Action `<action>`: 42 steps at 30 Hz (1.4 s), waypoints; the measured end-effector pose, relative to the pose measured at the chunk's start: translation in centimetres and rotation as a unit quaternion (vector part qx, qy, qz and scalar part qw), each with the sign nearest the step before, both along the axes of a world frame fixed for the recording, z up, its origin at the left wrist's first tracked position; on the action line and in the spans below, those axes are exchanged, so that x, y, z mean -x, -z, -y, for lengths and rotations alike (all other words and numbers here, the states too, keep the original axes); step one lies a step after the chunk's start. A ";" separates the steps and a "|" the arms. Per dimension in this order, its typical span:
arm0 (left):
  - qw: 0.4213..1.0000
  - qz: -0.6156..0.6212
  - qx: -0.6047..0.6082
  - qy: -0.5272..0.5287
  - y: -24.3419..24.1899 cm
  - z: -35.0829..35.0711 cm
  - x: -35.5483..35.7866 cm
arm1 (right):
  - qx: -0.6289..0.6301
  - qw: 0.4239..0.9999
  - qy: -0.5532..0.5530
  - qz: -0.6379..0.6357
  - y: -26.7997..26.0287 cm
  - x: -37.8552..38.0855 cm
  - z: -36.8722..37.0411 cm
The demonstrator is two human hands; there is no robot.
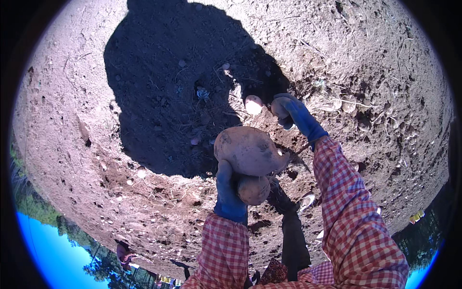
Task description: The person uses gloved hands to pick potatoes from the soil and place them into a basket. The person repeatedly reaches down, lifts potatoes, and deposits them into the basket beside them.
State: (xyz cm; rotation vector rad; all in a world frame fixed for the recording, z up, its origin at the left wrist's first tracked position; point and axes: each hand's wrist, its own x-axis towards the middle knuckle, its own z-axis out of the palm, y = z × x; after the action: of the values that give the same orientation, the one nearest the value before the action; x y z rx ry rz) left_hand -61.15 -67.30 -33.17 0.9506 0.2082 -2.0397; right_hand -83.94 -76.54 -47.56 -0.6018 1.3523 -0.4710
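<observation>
My left hand, in a blue work glove, holds a large pale potato up in front of me. A smaller round potato sits against the underside of the large one, at the same hand. Farther out, my right hand, also gloved, has its fingers around a potato close to the soil. Just left of it, another potato lies on the ground, partly sunlit. Both forearms wear red-and-white checked sleeves.
Loose dry soil surrounds me, with a dark shadow across it. Several small pale tubers or stones lie scattered about, with dry stems on the right. A person is far off at lower left. Trees line the field's edge.
</observation>
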 end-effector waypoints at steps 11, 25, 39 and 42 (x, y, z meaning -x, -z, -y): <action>0.994 0.018 0.032 0.103 0.1 -1.8 3.7 | 0.320 0.942 -0.088 -0.048 -15.5 0.8 -11.2; 0.992 -0.019 0.006 0.123 -0.2 -2.2 5.9 | 0.147 0.855 0.401 0.293 -15.5 2.6 -15.7; 0.998 -0.054 0.024 0.029 0.3 -4.7 3.7 | 0.254 0.905 -0.250 -0.231 9.6 3.8 -17.0; 0.979 -0.192 0.038 -0.054 0.6 -3.6 3.9 | 0.090 0.949 -0.018 -0.300 5.1 6.6 -18.6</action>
State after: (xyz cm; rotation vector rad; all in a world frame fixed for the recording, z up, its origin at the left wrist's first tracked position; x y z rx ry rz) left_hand -65.02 -63.73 -33.80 0.4800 0.3761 -2.0976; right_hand -90.51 -57.94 -52.71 -0.9718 1.8829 -0.3967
